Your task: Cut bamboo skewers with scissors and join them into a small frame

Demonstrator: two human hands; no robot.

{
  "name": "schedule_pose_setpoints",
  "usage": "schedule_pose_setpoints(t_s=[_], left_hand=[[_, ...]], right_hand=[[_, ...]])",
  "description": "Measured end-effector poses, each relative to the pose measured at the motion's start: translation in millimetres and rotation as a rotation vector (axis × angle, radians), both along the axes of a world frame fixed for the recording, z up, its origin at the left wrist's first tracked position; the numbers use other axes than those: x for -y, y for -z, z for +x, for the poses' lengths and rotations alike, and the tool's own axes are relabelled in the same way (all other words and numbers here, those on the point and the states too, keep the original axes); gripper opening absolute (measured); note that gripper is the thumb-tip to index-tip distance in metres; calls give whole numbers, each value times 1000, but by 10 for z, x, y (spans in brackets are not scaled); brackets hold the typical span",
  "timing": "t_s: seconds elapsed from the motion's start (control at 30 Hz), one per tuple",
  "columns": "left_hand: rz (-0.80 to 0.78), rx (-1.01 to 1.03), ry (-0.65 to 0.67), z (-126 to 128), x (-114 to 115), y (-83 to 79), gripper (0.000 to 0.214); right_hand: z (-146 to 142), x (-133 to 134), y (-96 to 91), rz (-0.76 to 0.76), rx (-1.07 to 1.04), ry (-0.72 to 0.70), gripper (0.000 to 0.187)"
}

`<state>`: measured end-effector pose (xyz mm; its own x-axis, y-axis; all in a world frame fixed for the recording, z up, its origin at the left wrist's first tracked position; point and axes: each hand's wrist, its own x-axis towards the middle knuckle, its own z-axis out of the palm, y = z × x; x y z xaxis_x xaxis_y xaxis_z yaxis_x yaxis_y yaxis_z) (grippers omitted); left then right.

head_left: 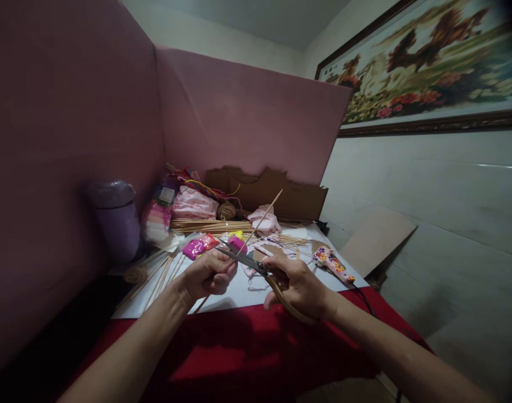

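My left hand [212, 274] is closed around a thin wooden skewer [262, 219], which slants up to the right and pokes out again below the fist. In my right hand [296, 282] is a pair of scissors [277, 288] with gold-coloured handles and dark blades. The blades point left, and the skewer crosses them just above my left fist. Whether the blades touch the skewer I cannot tell. Under both hands lies a white sheet [222, 302] on a red cloth [239, 352].
Bundled sticks [209, 226], a twine ball [227, 211], coloured clay packs [199, 246] and pink fabric [264, 219] lie behind my hands. A flowered glue gun [331, 264] with a cord sits right. A purple tumbler [117, 224] stands left. Pink panels [247, 112] and torn cardboard [264, 190] bound the back.
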<state>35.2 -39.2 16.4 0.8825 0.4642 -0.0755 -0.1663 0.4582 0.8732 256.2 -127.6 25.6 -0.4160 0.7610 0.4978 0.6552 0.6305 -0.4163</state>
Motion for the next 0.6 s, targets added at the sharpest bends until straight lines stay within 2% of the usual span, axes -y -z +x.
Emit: schedule_pose_setpoints(t_s=[0.17, 0.3, 0.4, 0.5, 0.6], left_hand=[[12, -30, -68, 27, 15, -21, 22], [8, 20, -263, 1, -56, -54, 16], [-19, 111, -430, -26, -121, -70, 13], [-16, 111, -467, -1, -136, -65, 12], [18, 53, -493, 62, -95, -65, 18]], right_hand=[[18, 30, -61, -36, 5, 20, 49], [91, 25, -106, -124, 6, 96, 51], [167, -70, -59, -244, 23, 302, 45], [204, -256, 49, -224, 99, 580, 30], [179, -440, 153, -202, 254, 759, 33]])
